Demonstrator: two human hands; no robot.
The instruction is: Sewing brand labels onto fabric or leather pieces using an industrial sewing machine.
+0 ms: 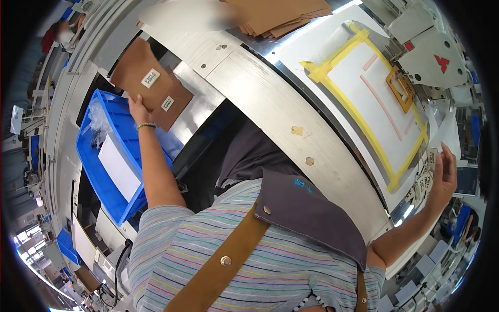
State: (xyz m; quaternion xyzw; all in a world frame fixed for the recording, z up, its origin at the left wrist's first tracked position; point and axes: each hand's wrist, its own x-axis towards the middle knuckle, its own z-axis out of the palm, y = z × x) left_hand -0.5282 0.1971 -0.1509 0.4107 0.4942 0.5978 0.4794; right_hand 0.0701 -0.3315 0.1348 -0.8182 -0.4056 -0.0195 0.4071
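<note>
Your left hand [138, 110] is stretched out to your left, fingers closed on the lower edge of a brown piece of leather-like material [139, 72] that carries a small white label. A second brown piece [174, 104] with its own white label lies just under and beside the first, overlapping it. Both sit on the metal work surface [270, 104], over the near corner of a blue plastic bin [112, 197]. A beaded bracelet [146, 125] circles your left wrist. Inside the bin you can make out clear plastic bags [97, 122] and a white sheet [118, 166].

Your right hand [443, 174] is raised at the far right, fingers loosely open and spread, holding nothing. It hovers just beside a small pile of white tags [422, 184] at the edge of the table.

Between your hands the curved metal work surface bends across the view. On it lies a white template plate [358, 86] outlined in yellow tape [364, 130], with a small orange frame [399, 86] near its far corner, under the grey-white head of a sewing machine [429, 52]. A stack of brown pieces [280, 18] rests at the far edge, well apart from both hands.

At the bottom of the view are your striped shirt [291, 265] and a grey apron with a tan strap [223, 265].
</note>
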